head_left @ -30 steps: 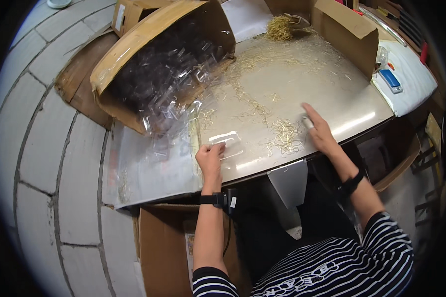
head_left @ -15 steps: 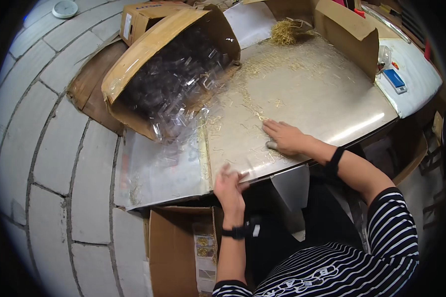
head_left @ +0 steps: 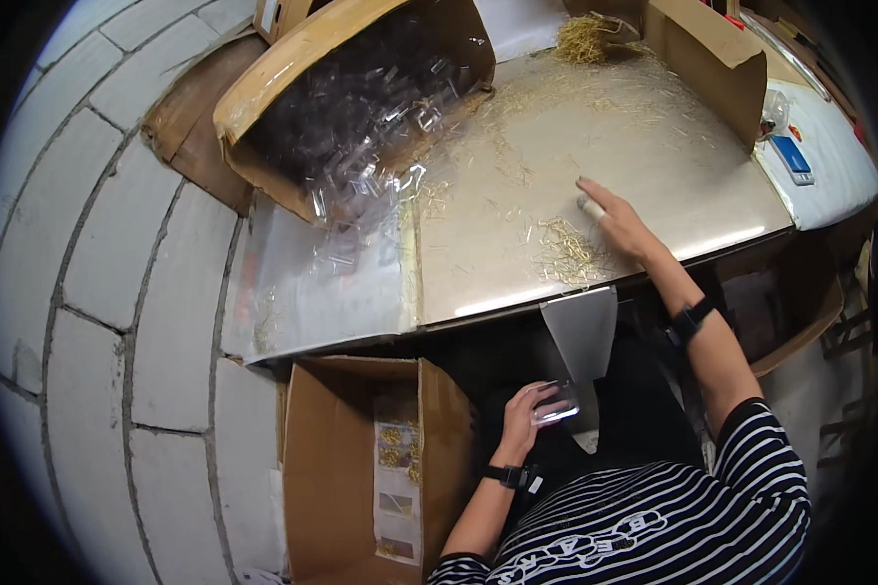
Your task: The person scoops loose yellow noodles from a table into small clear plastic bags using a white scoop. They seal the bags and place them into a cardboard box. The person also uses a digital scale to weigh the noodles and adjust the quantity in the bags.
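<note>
My left hand (head_left: 532,417) is below the table edge, in front of my body, holding a small clear plastic box (head_left: 556,405). My right hand (head_left: 619,222) rests flat on the metal table top (head_left: 654,156), its fingers spread over a small pale object (head_left: 589,207) next to a heap of thin straw-coloured pieces (head_left: 568,252). Both wrists wear dark bands. A metal chute (head_left: 580,331) hangs from the table edge just above my left hand.
A large tipped cardboard box (head_left: 293,107) spills clear plastic boxes (head_left: 361,117) onto the table's left part. An open cardboard box (head_left: 361,468) with packed items stands on the floor below. Another cardboard box (head_left: 702,58) and a straw clump (head_left: 583,37) sit at the back.
My left hand has pulled a clear plastic box off the table and down to my lap. My right hand has slid back right across the table top beside the straw-coloured heap.
</note>
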The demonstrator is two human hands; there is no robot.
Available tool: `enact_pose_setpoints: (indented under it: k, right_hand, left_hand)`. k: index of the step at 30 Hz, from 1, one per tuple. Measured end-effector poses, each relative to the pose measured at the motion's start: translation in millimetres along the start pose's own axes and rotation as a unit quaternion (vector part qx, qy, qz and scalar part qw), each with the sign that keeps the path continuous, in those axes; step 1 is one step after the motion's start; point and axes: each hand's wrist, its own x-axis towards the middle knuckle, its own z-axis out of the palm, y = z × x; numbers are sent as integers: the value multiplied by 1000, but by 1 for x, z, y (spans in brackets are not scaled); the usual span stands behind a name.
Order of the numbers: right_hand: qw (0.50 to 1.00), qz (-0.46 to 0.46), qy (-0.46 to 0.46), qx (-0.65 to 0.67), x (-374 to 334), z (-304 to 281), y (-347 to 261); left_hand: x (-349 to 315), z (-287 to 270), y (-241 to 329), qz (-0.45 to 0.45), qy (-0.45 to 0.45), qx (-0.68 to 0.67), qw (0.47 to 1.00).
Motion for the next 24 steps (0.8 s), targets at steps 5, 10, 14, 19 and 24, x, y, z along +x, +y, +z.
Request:
enact_pose_setpoints:
  k: [5, 10, 14, 19, 24]
  right_hand:
    - [963, -134, -116, -203, 1, 57, -24]
    - [938, -162, -68, -298, -54, 78, -30]
    - [940, -134, -93, -299, -87, 51, -47]
    - [938, -199, -84, -271, -100, 32, -32]
    - [950, -189, -81, -235, -136, 15, -45]
  left_hand:
    - [33, 25, -13, -38, -53, -46, 997]
    - [56, 33, -41, -27, -29, -45, 998]
    - [39, 51, -18, -101, -75, -62, 990]
    - [49, 28, -39, -113, -132, -11, 985]
    - [54, 23, -53, -114, -81, -43, 989]
